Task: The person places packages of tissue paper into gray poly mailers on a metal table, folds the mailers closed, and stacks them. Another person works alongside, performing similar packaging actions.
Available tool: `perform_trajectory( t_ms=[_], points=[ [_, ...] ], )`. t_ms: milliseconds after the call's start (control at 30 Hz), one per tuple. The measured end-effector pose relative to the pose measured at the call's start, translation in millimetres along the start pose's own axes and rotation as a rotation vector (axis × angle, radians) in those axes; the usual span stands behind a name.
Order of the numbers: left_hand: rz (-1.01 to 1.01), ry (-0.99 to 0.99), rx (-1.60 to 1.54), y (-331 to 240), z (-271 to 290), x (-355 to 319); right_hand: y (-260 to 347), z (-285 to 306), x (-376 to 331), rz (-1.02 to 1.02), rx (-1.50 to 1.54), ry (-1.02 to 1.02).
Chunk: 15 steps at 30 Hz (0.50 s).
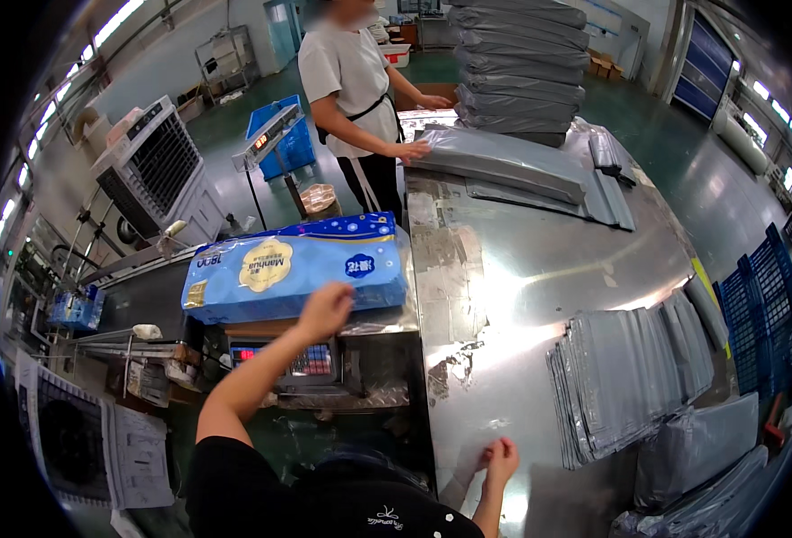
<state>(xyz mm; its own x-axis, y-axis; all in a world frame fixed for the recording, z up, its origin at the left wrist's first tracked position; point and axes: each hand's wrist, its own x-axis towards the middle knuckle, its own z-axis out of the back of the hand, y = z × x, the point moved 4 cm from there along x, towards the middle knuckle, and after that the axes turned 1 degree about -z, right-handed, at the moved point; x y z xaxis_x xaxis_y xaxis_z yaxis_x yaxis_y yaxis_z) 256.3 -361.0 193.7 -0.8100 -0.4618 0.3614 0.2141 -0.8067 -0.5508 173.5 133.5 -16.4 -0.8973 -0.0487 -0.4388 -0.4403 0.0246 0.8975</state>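
A long blue plastic-wrapped tissue pack (293,269) lies at the left, beside the metal table, on a surface above a scale. My left hand (327,311) is at its near side, the fingers curled in; whether it touches the wrap I cannot tell. Over the near part of the metal table (521,296), my right hand (501,459) hovers with its fingers drawn together and nothing visible in them. To its right a fanned stack of flat grey plastic bags (633,372) rests on the table.
Across the table a person (355,99) has one hand at a long grey wrapped pack (503,161). Behind it rises a tall pile of grey packs (519,72). A conveyor (136,291) runs off left; a keypad scale (311,360) sits low. Blue crates (766,309) stand right.
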Motion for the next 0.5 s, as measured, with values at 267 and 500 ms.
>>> perform_trajectory(
  t_ms=[267,500],
  points=[
    [0.133,-0.157,0.82,200,101,83,13,-205,-23,0.191,-0.51,0.65],
    [-0.003,0.746,0.429,133,77,101,13,-290,-70,0.089,-0.558,0.84]
  ],
)
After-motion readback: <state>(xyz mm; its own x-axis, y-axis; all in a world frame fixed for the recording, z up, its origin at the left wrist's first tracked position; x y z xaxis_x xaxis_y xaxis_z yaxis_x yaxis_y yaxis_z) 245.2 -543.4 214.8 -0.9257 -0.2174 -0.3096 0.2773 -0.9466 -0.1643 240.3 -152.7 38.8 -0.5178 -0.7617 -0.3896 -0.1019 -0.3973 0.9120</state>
